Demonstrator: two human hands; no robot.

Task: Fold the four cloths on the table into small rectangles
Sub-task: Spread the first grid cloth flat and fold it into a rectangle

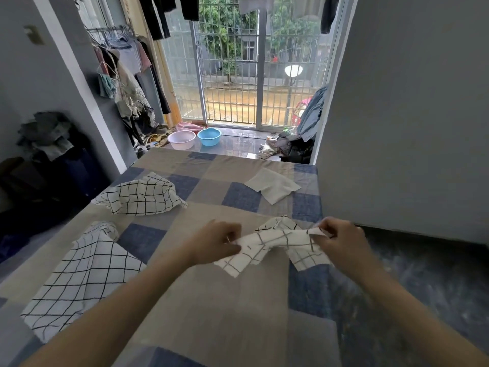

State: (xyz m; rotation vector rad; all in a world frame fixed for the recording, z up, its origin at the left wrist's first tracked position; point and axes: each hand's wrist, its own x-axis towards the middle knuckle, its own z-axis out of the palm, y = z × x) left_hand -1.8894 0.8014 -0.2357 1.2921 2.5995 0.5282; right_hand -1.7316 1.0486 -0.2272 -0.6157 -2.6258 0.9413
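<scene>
Nearest to me, both forearms reach in from the bottom edge over the table (211, 300), which is draped in a sheet of beige and blue squares. My left hand (215, 243) is curled, pinching the left end of a small cloth with grey grid lines (275, 247); my right hand (341, 241) pinches its right end, fingers bent round a corner. The cloth hangs between them, bunched and twisted in the middle, its lower flaps touching the sheet on the right side of the table.

To the near left lies a large white cloth with a black grid (79, 276), spread mostly flat, its far end rumpled, its near edge at the table's left side. Further back on the left sits a second black-grid cloth (143, 197), crumpled into a loose heap. On the far right, apart from the rest, rests a plain white cloth (272, 186), roughly flat, with one corner tucked.

Past the table's far edge, on the glossy floor, I see a pale pink basin (182, 140) and just beside it a blue basin (209, 136). Beyond those, a barred sliding door (259, 75). Clothes hang on a rack (124, 62) at far left, and a grey wall (410, 102) fills the right.
</scene>
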